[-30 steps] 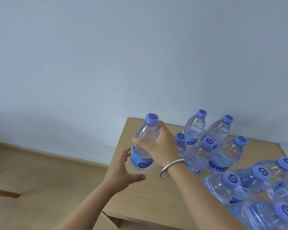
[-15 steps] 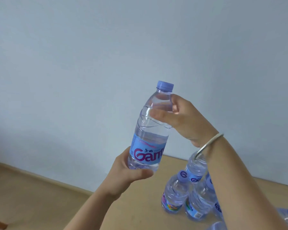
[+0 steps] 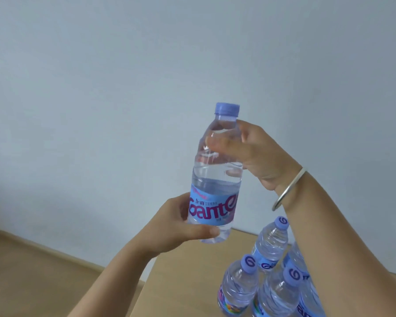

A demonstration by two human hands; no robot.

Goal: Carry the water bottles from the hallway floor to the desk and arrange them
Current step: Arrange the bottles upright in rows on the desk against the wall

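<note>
Both your hands grip one water bottle (image 3: pixel 215 179) upright: left hand (image 3: pixel 174 227) at its base, right hand (image 3: pixel 258 152) near its neck, above the surface (image 3: pixel 183 282)

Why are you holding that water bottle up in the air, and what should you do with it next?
Probably lower the raised bottle onto the bare desk, just left of the standing bottles. Both hands hold it above the desk: the left hand grips the label end, the right hand grips near the cap. The task is arranging bottles there.
</note>
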